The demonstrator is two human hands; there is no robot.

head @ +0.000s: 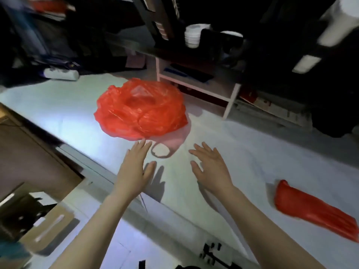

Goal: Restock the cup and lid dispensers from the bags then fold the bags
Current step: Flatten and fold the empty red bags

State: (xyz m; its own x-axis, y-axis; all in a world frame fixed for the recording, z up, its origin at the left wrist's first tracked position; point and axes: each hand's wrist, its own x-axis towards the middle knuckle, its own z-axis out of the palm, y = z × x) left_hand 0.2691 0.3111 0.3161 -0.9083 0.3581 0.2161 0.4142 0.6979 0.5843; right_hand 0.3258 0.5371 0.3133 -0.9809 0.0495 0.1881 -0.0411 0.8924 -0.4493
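Red bag [140,109] sits crumpled in a puffy mound on the white table [58,117], just beyond the left hand [136,167]. Fingertips are at its near edge; contact can't be told. The plastic is translucent, with a pale patch near the top, and the contents are not readable. The mound is roundish with no clear long axis. Its handle loop [167,150] lies flat, trailing out toward the person, in the gap between the two hands and nearer the left.

Left hand: palm down, fingers straight and together, holding nothing. Right hand [209,167]: palm down, fingers spread wide, holding nothing, above bare tabletop.

A flattened red bag [310,208] lies well out to the right of the right forearm. Its long axis is diagonal, with the rounded end pointing up-left toward the right wrist.

A white stack [192,35] stands far beyond both hands, blurred, beside a pink shelf [229,101].
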